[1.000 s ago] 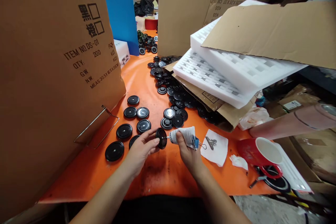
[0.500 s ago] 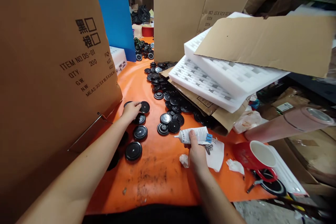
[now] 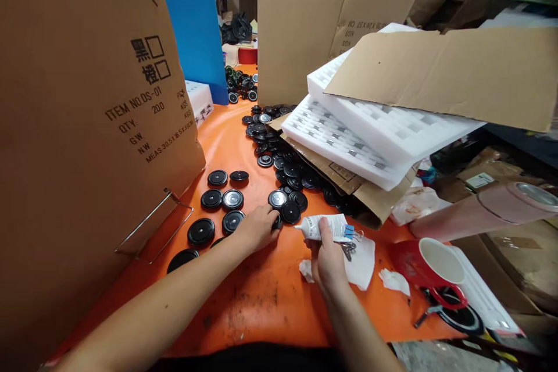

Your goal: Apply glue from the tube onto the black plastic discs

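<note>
My left hand [image 3: 258, 228] is closed at the near edge of the loose pile, its fingertips on a black round disc [image 3: 278, 222] that they mostly hide. More black discs [image 3: 291, 212] lie right beside those fingers. To the left, several discs [image 3: 211, 199] are set out in rough rows on the orange table cover [image 3: 261, 302]. My right hand [image 3: 329, 256] grips a white squeeze tube [image 3: 325, 225], its thin nozzle pointing left toward the pile. A blue binder clip [image 3: 349, 231] is clamped on the tube's tail end.
A tall printed carton [image 3: 87, 128] and a bent wire stand [image 3: 152, 221] flank the left. White foam trays [image 3: 340, 139] lean over the pile at right. Nearer are a white paper sheet [image 3: 364, 264], crumpled tissue [image 3: 394, 282], a red mug [image 3: 429, 264] and a pink bottle [image 3: 483, 209].
My left hand has left the far end of the disc rows and moved right and nearer, onto a disc at the pile. The right hand holds the tube almost unmoved.
</note>
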{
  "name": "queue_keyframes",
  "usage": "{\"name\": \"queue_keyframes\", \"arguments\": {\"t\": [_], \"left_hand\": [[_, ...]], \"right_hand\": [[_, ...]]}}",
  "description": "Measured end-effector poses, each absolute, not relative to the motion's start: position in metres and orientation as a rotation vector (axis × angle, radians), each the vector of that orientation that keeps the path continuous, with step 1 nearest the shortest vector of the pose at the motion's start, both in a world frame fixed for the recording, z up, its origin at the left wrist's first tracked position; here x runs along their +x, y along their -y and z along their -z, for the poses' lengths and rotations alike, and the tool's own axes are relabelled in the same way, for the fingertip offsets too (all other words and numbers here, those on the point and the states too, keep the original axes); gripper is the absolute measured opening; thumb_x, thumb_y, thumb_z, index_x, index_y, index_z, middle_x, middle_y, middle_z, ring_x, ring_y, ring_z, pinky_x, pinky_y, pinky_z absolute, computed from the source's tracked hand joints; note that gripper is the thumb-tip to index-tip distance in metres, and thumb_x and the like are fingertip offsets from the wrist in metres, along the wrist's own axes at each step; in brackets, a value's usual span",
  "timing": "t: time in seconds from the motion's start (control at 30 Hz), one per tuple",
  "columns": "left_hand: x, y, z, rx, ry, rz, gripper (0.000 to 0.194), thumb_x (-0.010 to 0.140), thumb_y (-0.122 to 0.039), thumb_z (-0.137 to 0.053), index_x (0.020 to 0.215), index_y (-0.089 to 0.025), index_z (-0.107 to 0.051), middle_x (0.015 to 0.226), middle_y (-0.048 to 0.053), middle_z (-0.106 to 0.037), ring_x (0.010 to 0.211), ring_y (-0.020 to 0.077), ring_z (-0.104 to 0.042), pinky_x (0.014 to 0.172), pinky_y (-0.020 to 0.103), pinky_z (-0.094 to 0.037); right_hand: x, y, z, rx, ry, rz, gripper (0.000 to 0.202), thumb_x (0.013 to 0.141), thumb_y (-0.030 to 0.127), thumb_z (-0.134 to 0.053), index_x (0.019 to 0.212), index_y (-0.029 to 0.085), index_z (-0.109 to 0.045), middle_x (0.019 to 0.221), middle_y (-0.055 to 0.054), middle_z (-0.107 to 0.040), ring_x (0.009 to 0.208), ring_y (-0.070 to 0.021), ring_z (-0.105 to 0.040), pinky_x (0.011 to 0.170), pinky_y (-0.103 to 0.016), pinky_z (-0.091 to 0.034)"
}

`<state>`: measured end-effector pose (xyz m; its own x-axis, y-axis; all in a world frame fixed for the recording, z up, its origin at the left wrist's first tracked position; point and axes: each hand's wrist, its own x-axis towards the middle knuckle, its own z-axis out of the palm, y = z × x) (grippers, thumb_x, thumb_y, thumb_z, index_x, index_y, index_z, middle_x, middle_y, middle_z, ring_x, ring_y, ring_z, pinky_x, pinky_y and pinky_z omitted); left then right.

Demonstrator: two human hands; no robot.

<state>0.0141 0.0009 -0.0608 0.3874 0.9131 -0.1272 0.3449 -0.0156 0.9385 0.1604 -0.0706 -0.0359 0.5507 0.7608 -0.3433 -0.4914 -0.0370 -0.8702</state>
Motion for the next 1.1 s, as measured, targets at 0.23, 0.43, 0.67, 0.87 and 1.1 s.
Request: {"name": "queue_keyframes", "arguments": {"t": [0.23, 0.43, 0.67, 0.87, 1.1], "left_hand": [[0.006, 0.032, 0.043, 0.994, -1.126, -0.727, 0.032, 0.081, -0.037, -0.046, 0.096, -0.015, -0.064, 0.103, 0.01, -0.066, 0.094, 0.0206, -0.06, 0.083, 0.032, -0.047], [0.006, 0.064, 0.023, 0.585, -1.077, -0.794, 0.034, 0.088, -0.04, -0.038, 0.102, -0.017, -0.059, 0.102, 0.007, -0.066, 0.078, 0.0117, -0.062, 0.068, 0.023, -0.051], [0.005, 0.074, 0.013, 0.281, -0.933, -0.841, 0.028, 0.087, -0.037, -0.048, 0.098, -0.016, -0.064, 0.097, 0.006, -0.067, 0.074, 0.0109, -0.06, 0.066, 0.022, -0.051], [0.003, 0.079, 0.017, 0.32, -0.923, -0.829, 0.029, 0.086, -0.039, -0.05, 0.099, -0.017, -0.064, 0.098, 0.006, -0.065, 0.08, 0.0126, -0.059, 0.066, 0.022, -0.049], [-0.002, 0.082, 0.017, 0.404, -0.899, -0.804, 0.028, 0.085, -0.037, -0.05, 0.096, -0.016, -0.064, 0.089, 0.005, -0.064, 0.072, 0.0116, -0.056, 0.06, 0.021, -0.046]], "right_hand": [[0.152, 0.071, 0.035, -1.193, 0.255, -1.108, 0.035, 0.068, 0.05, -0.065, 0.072, 0.018, -0.053, 0.055, 0.004, -0.053, 0.047, -0.0101, -0.044, 0.044, -0.023, -0.035], [0.14, 0.073, 0.038, -1.359, 0.519, -1.048, 0.041, 0.073, 0.058, -0.057, 0.07, 0.017, -0.055, 0.057, 0.002, -0.053, 0.051, -0.0119, -0.046, 0.049, -0.025, -0.037], [0.134, 0.079, 0.023, -1.5, 0.681, -0.989, 0.047, 0.071, 0.059, -0.056, 0.084, 0.014, -0.062, 0.082, -0.009, -0.066, 0.07, -0.0202, -0.059, 0.057, -0.03, -0.045], [0.133, 0.08, 0.029, -1.487, 0.754, -0.964, 0.05, 0.074, 0.055, -0.056, 0.101, 0.013, -0.062, 0.106, -0.013, -0.065, 0.099, -0.0264, -0.059, 0.084, -0.037, -0.046], [0.133, 0.086, 0.036, -1.493, 0.94, -0.847, 0.038, 0.079, 0.049, -0.054, 0.1, 0.018, -0.064, 0.109, -0.01, -0.065, 0.106, -0.0256, -0.057, 0.095, -0.039, -0.039]]}}
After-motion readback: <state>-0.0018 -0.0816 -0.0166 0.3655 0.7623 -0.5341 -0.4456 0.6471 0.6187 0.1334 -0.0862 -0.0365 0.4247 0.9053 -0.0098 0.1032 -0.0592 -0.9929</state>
